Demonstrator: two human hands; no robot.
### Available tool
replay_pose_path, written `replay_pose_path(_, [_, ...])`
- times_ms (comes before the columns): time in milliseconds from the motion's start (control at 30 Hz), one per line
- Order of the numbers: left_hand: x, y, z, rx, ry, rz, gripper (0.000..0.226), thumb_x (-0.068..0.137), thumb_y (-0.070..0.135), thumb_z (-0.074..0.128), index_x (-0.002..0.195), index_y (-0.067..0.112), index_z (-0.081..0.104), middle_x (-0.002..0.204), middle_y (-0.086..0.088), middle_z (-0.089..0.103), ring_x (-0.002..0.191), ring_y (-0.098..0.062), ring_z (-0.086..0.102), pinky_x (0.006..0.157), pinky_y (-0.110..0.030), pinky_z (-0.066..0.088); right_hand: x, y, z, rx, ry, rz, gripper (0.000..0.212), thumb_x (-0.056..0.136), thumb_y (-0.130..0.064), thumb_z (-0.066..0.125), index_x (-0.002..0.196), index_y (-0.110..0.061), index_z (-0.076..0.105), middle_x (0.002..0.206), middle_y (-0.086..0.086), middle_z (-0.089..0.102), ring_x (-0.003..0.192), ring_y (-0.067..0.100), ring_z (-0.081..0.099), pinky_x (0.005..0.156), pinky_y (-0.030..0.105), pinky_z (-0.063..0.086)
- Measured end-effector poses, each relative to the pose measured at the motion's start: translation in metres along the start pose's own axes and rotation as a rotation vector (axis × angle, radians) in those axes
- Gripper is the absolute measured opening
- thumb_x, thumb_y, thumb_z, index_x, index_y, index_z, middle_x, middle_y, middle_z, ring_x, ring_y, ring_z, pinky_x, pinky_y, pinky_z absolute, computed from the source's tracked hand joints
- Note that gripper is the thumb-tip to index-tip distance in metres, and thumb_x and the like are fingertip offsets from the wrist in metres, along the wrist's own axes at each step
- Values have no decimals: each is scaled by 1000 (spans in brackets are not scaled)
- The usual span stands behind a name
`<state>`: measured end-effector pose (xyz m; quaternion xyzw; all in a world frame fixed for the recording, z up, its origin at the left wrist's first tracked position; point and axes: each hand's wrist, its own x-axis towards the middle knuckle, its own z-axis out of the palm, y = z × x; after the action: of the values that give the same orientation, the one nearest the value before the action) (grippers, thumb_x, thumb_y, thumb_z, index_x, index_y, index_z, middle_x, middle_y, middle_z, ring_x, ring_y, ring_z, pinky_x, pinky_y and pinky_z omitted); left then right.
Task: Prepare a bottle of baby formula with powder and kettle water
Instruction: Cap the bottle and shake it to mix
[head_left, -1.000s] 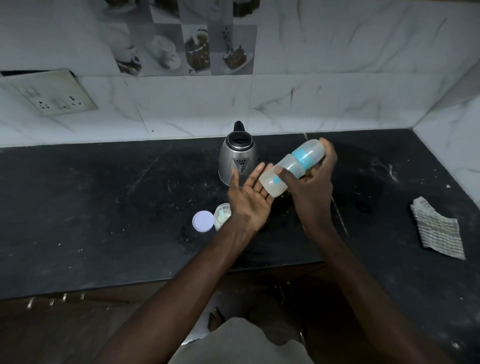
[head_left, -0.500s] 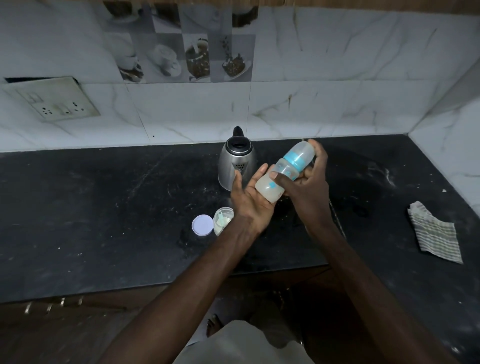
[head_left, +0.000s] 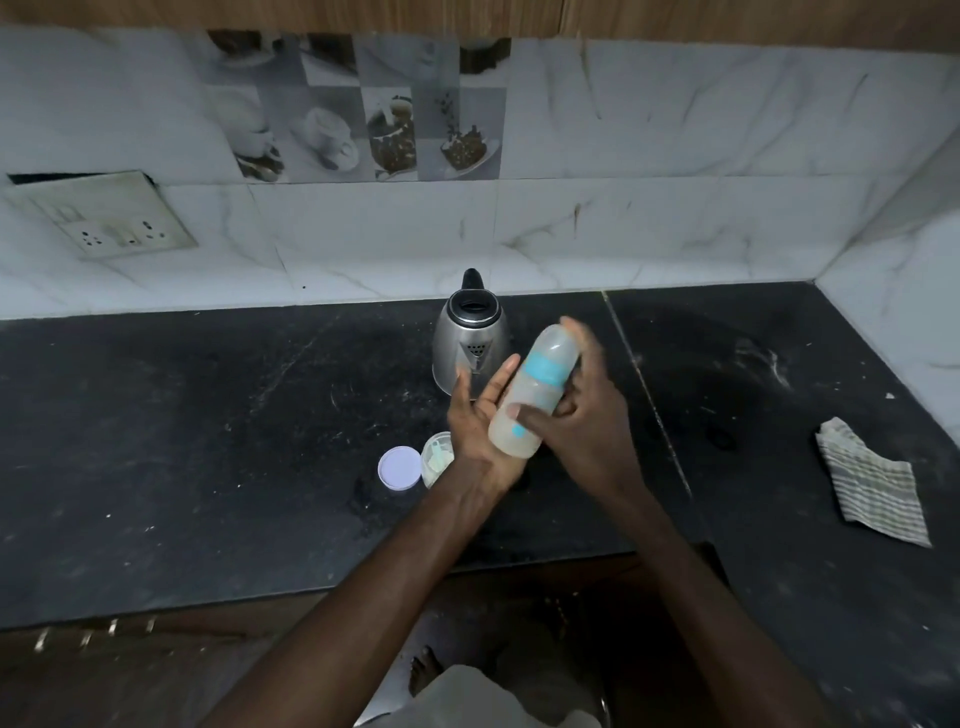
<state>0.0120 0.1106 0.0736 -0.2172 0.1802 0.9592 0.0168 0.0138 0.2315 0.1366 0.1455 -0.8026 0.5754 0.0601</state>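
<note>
The translucent plastic baby bottle with a blue collar (head_left: 535, 395) is tilted above the black stone table (head_left: 208, 415), just in front of the steel kettle (head_left: 470, 343). Your right hand (head_left: 587, 421) grips it, fingers curled round it. Your left hand (head_left: 478, 423) lies against it, fingers straight.

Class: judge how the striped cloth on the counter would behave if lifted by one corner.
The striped cloth lies rumpled and folded, so it would probably hang limp. It looks thin, so likely light.
</note>
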Motion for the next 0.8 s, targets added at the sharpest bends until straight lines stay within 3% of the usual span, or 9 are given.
replay_pose_path(33, [1,0,-2,4,6,7,75,93,65,50,137,6,62,138,-19,65,132,-38,59,115,-52,44,0,2,-3,-27,-12,4,100,73,-22,89,149,-56,32,125,-21,67,106,5,72,89,34,64])
replay_pose_path(133, [6,4,-4,55,23,55,77,97,67,43,143,7,57,139,-12,67,134,-28,60,122,-46,36,6,4,-7,189,323,28,99,74,-23,83,150,-55,29,124,-27,65,110,5,72,92,38,65])
replay_pose_path(200, [6,5,-3,26,25,49,77,97,67,43,143,7,58,139,-13,66,135,-29,59,123,-48,35,2,-3,-1,145,254,65,102,74,-19,81,156,-46,26,121,-28,65,106,4,72,91,38,65])
replay_pose_path(267, [8,2,-1,13,12,25,75,97,66,46,140,6,59,140,-15,66,135,-34,58,121,-53,36,1,2,-2,12,68,71,100,73,-21,83,153,-50,31,120,-22,68,102,3,73,88,34,64])
replay_pose_path(300, [9,1,0,27,13,27,75,96,66,47,140,6,60,140,-15,66,134,-34,59,120,-52,37,5,2,-6,11,103,71,99,73,-23,84,151,-53,32,121,-22,68,103,3,73,87,31,63])
replay_pose_path(400, [12,-2,-1,60,12,40,74,96,67,45,139,9,62,140,-12,66,132,-27,62,119,-43,40,15,8,-6,193,427,46,102,78,-21,84,157,-45,25,123,-38,62,110,-2,71,83,19,61])
replay_pose_path(533, [12,-10,2,-5,11,13,75,94,66,49,139,7,61,139,-21,64,134,-37,58,117,-50,42,7,6,7,35,169,113,102,76,-20,85,158,-42,28,116,-21,69,98,0,74,78,17,61])
replay_pose_path(667, [12,-7,1,29,11,34,75,95,67,45,141,9,61,137,-12,68,130,-26,64,113,-41,46,17,13,0,182,485,66,103,82,-13,83,162,-35,22,126,-37,62,110,-11,68,82,16,61])
replay_pose_path(800, [11,-10,1,9,33,25,76,96,66,47,141,6,59,138,-17,66,132,-33,61,111,-46,48,14,8,1,88,179,114,103,79,-17,86,159,-42,26,122,-29,66,105,-3,72,83,21,62])
